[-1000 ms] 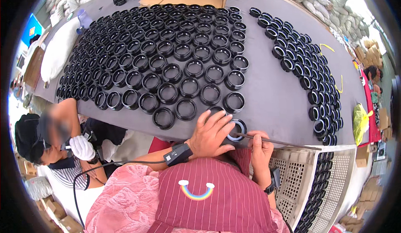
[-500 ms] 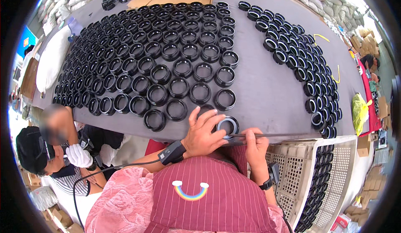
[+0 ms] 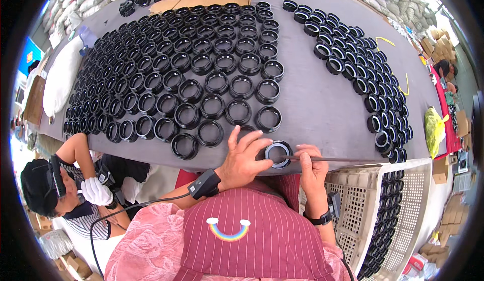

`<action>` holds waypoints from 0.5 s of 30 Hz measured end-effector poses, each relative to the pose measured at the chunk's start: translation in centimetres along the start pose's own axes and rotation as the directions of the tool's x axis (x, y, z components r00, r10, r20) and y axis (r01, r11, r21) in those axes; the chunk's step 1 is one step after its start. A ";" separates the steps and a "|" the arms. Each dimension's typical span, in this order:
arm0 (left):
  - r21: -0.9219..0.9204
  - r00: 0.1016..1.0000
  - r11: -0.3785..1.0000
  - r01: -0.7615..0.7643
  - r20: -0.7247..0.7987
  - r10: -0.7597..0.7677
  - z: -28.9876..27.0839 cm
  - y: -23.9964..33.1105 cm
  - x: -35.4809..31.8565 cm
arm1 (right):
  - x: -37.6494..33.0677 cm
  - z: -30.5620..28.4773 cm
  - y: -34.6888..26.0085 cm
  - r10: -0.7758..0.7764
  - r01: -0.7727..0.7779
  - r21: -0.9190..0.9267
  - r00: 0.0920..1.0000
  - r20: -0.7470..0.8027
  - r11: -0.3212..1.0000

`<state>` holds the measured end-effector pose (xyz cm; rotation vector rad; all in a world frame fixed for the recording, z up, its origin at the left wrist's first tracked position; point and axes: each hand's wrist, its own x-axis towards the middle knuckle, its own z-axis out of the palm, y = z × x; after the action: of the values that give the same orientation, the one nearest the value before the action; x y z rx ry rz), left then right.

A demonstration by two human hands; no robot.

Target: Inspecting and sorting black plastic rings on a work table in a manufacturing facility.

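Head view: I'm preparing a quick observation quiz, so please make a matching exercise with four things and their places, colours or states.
1. Right hand
2. Left hand
3. Plump sack
4. Tied bag

A. Yellow, toward the picture's right
B. At the left side of a pale-faced ring
C. White, toward the picture's left
D. Pinching a thin dark rod

Pairs: 1-D, 2-B, 3-C, 4-A

A camera worn on the head looks down in one wide, round view, with the red apron (image 3: pixel 262 258) close below and the grey table (image 3: pixel 317 114) stretching ahead.
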<state>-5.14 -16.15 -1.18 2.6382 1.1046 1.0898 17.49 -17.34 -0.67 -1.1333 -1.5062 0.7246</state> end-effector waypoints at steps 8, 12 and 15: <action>-0.073 0.998 0.997 -0.003 -0.067 -0.002 0.5 0.4 -0.5 | -0.5 -0.4 -0.8 0.049 -0.049 0.002 0.997 0.065 0.999; -0.025 0.998 1.000 -0.015 -0.057 0.014 1.0 0.1 -0.6 | 0.2 0.0 -0.4 -0.094 0.100 -0.027 0.982 0.166 0.995; -0.007 0.997 1.000 -0.001 -0.079 0.000 0.8 0.2 -0.2 | 1.1 -0.3 -0.7 -0.135 0.155 -0.069 0.963 0.232 0.986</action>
<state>-4.60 -16.26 -1.82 2.6109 1.1115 1.2064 17.63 -16.61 0.46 -1.0168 -1.8087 0.7119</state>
